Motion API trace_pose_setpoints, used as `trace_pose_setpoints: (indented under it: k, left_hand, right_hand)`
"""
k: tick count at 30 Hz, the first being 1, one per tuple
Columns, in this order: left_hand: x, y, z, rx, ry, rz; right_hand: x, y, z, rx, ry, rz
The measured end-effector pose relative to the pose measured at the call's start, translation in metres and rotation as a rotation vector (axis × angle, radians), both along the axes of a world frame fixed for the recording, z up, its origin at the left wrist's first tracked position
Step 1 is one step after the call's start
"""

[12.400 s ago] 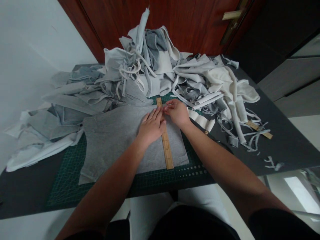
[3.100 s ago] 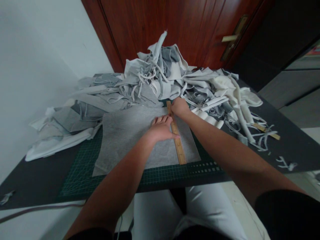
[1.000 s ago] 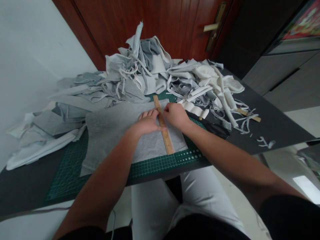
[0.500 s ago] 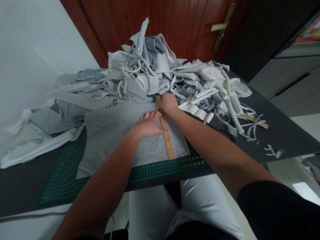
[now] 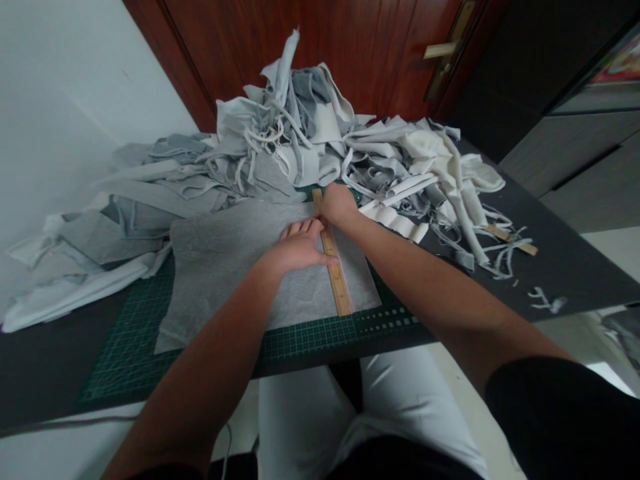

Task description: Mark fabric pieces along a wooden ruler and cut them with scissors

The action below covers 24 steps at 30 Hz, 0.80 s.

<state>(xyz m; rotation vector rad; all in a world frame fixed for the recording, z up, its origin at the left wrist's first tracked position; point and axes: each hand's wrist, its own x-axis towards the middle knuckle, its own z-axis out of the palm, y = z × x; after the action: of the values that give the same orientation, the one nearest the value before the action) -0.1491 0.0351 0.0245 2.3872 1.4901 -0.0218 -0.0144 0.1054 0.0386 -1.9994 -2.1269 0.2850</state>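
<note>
A piece of grey fabric lies flat on a green cutting mat. Across its right part runs a wooden ruler, with a thin pale pink line along its right edge. My left hand lies spread on the fabric, its thumb on the ruler and its fingertips by the ruler's left edge. Near the far end of the ruler, my right hand is closed at the right edge; its fingers are turned away, and whatever they hold is hidden.
A big heap of grey and white fabric scraps lines the back of the dark table. Folded pieces lie at left. Another wooden strip pokes from the scraps at right. Behind stands a reddish-brown door.
The camera view has shifted slightly. Both hands and the ruler keep nearly the same places on the fabric.
</note>
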Motion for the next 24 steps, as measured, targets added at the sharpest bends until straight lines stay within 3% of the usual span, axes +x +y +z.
trace_pose_setpoints:
  k: [8,24]
  left_hand:
    - [0.001,0.002,-0.002,0.000,0.024,0.013]
    - [-0.001,0.006,-0.006,-0.012,-0.008,0.000]
  right_hand:
    - [0.011,-0.034,-0.005,0.034,0.021,0.004]
    - [0.036,-0.156,-0.006,-0.058,0.136,0.095]
